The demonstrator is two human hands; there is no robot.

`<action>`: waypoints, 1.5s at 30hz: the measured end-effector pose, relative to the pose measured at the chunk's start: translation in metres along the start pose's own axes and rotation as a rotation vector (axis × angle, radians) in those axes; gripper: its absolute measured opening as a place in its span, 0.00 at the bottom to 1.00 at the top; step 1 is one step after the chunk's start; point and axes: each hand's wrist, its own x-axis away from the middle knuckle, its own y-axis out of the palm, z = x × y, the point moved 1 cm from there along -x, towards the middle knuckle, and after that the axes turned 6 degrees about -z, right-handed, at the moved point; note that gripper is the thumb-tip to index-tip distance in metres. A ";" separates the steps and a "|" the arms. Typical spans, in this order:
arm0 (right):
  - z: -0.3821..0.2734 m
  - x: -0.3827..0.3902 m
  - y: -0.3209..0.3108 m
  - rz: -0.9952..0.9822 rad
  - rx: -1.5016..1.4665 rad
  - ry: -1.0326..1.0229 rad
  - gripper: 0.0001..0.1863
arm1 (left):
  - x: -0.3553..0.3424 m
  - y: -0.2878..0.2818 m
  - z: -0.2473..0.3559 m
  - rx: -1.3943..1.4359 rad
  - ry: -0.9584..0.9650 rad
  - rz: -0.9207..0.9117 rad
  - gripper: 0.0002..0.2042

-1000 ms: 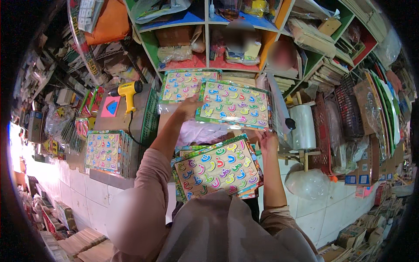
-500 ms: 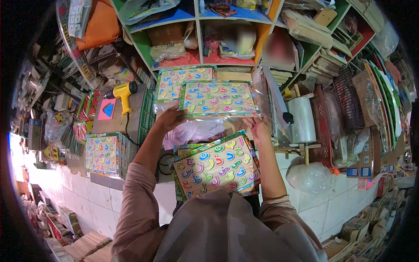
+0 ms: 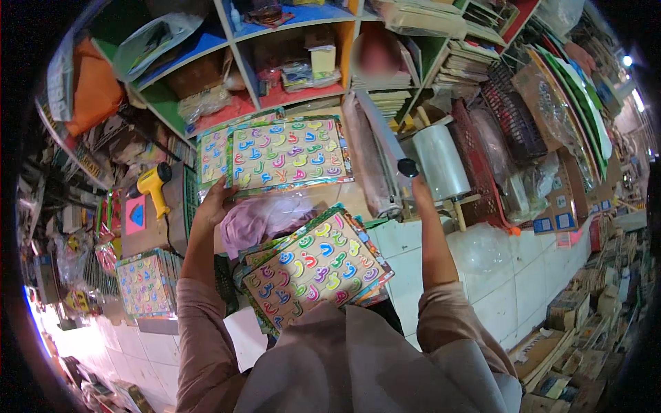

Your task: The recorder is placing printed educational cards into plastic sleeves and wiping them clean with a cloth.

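My left hand (image 3: 216, 193) grips the lower left corner of a colourful Arabic-letter puzzle board (image 3: 286, 153) in clear plastic, which lies over a second bagged board (image 3: 210, 157). My right hand (image 3: 416, 180) holds the black knob (image 3: 407, 166) of a long grey bar sealer (image 3: 382, 144), right of the boards. The plastic reaches toward the sealer. A pink cloth (image 3: 265, 220) lies below the boards. Nearest my body, several more puzzle boards (image 3: 317, 268) rest in a stack.
A yellow heat gun (image 3: 153, 184) lies left, above another puzzle stack (image 3: 146, 282). A plastic film roll (image 3: 439, 158) stands on a wooden holder at right, beside red crates (image 3: 475, 186). Coloured cubby shelves (image 3: 265, 96) are behind; paper stacks (image 3: 585, 323) crowd the lower right.
My right hand has left the board's lower right edge and moved to the sealer's knob. My left hand still holds the board, which has come down slightly. The view has swung rightward.
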 end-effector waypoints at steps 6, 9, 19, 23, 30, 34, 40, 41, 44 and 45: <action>0.056 -0.035 0.012 0.019 0.308 0.128 0.34 | -0.020 0.000 -0.023 0.050 0.092 -0.039 0.28; 0.055 -0.037 0.024 0.090 0.136 0.273 0.35 | -0.021 0.014 -0.021 0.035 0.076 -0.020 0.26; 0.030 -0.054 -0.034 0.158 -1.115 0.071 0.22 | -0.041 0.036 -0.035 0.014 0.048 -0.051 0.22; 0.042 -0.051 -0.037 0.043 -1.314 0.286 0.21 | -0.052 0.046 -0.049 0.050 0.018 -0.145 0.14; 0.054 -0.064 -0.033 0.120 -0.879 0.219 0.23 | -0.047 0.048 -0.055 -0.007 -0.007 -0.097 0.17; 0.058 -0.057 -0.028 0.092 -0.599 0.299 0.27 | -0.050 0.046 -0.062 0.017 -0.024 -0.191 0.19; -0.016 -0.036 0.000 0.279 0.534 -0.493 0.26 | -0.047 0.052 -0.058 -0.022 0.006 -0.120 0.19; -0.032 -0.034 0.012 0.151 0.239 -0.650 0.27 | -0.046 0.055 -0.058 -0.002 0.015 -0.161 0.19; -0.050 -0.008 0.045 -0.066 0.182 -0.670 0.23 | -0.048 0.055 -0.061 0.050 0.043 -0.072 0.16; -0.054 -0.001 0.050 -0.076 0.186 -0.842 0.23 | -0.049 0.053 -0.061 -0.144 0.122 -0.099 0.16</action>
